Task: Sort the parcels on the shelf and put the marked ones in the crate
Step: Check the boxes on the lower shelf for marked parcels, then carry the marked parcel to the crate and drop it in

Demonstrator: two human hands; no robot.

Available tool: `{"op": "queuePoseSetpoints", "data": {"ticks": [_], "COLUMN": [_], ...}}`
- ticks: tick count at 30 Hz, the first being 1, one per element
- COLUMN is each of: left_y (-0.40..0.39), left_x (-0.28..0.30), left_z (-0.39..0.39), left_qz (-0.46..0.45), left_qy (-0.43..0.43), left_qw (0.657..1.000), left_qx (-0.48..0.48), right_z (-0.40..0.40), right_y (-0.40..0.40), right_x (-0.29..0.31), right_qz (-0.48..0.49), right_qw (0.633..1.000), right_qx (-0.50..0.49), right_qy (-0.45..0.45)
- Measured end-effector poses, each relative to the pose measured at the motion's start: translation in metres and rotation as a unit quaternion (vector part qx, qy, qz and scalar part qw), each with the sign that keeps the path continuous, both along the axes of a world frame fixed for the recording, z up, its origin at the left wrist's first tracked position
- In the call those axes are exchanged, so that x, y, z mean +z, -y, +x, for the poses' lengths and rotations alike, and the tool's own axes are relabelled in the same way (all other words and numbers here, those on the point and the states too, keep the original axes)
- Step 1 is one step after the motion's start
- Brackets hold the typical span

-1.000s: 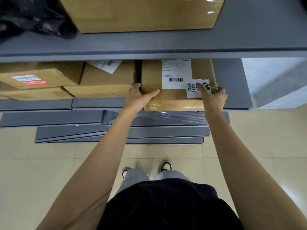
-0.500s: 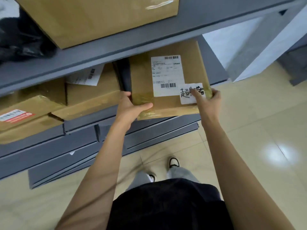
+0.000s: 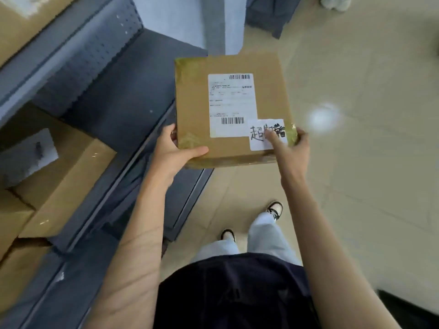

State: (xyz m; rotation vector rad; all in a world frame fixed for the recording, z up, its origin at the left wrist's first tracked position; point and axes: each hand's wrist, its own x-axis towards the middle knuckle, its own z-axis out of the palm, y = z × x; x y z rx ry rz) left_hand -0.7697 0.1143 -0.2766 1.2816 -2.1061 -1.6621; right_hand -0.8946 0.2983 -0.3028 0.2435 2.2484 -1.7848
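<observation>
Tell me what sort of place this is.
Probably a parcel depot or stockroom: grey metal shelving holding cardboard boxes, and a taped parcel with a barcoded shipping label held in both hands.

Beige tiled floor (image 3: 356, 67) with glare, grey metal shelving (image 3: 123, 96)

Dark navy top (image 3: 235, 293), pale grey trousers (image 3: 263, 236), black-and-white shoes (image 3: 275, 208), bare forearms.

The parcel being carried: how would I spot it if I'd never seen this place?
Right of the grey shelf, over the tiled floor, the parcel is held by the left hand and right hand. Only it carries a handwritten white sticker beside its shipping label.
</observation>
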Motion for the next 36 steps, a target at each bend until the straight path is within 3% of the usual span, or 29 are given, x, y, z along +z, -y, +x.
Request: {"op": "queuePoseSetpoints", "data": {"ticks": [8,17,25,36], "left_y": [-0.104,-0.269,-0.456,-0.674], "left_x": [-0.003,0.002,-0.006,-0.031], "left_z": [-0.06,-0.087,-0.058,-0.009], "left_qz": [0.011,-0.001,0.015,0.032], "left_qy": [-0.009,-0.005,0.004,0.004], "left_qw": [0.974,0.904,0.819,0.729], "left_qx": [-0.227,-0.428,-0.573,-0.684], "right_z": [0.03,0.098,0.201,0.29], "right_y": [-0.138,-0.3,-0.455,-0.641], "right_x": [-0.001,0.0,0.0,-0.02], "right_qz": [-0.015,-0.007,0.016,0.028], "right_qw": [0.975,0.91,0.854,0.789], "right_qx": [-0.222,-0.412,-0.519,-0.611], "right_qy": [0.025,0.035,0.04,0.054]}}
